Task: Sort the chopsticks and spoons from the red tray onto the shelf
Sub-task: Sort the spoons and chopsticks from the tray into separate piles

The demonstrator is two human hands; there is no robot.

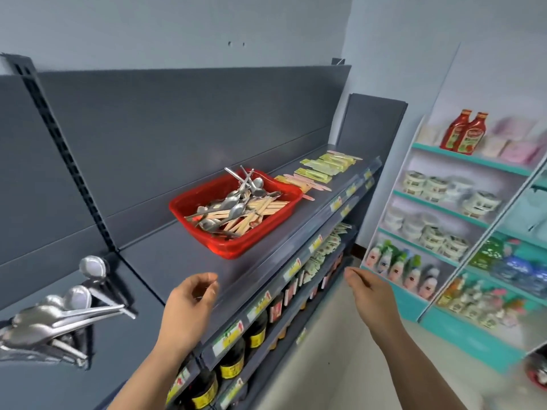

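A red tray (pixel 189 204) stands on the grey top shelf (pixel 165 261) and holds a jumble of metal spoons (pixel 236 207) and wooden chopsticks (pixel 263 210). To the tray's right, packaged chopsticks (pixel 322 170) lie in rows along the shelf. At the far left a pile of metal spoons (pixel 56 315) rests on the shelf. My left hand (pixel 189 303) hovers over the shelf's front edge, fingers loosely curled, holding nothing. My right hand (pixel 373 294) hangs in the aisle right of the shelf, empty and relaxed.
Lower shelves carry dark sauce bottles (pixel 231 359) and sachets (pixel 325 247) behind price tags. A teal and white rack (pixel 444 208) with red bottles, tubs and packets stands at the right. Pale floor lies between the two units.
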